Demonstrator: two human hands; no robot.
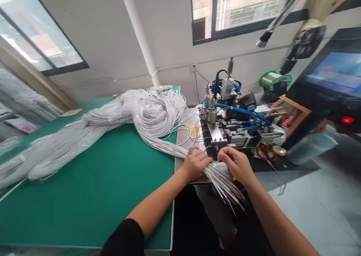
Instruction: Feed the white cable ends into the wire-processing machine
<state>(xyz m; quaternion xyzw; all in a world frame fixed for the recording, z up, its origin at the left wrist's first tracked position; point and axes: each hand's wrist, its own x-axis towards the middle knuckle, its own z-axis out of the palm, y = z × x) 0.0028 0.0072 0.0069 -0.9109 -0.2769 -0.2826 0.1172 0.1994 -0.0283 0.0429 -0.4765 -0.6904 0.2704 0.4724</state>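
My left hand [196, 162] lies over a bundle of thin white wires [222, 184], its fingers curled round them. The wires' loose ends fan out past the table edge, some with reddish tips. At the front of a small metal machine [216, 130], my right hand [236, 165] pinches what looks like a white wire between thumb and forefinger; its tip is mostly hidden by the fingers. Behind my left hand the bundle runs back to a large coiled heap of white wires [158, 120]. Several single wires loop beside the machine.
A green mat [113, 181] covers the table on the left, with plastic-wrapped wire bundles [62, 147] along it. Blue air hoses cross the machine. To the right are a solder-like wire spool [272, 80], a wooden stand [296, 113], a translucent bucket [307, 147] and a screen [335, 73].
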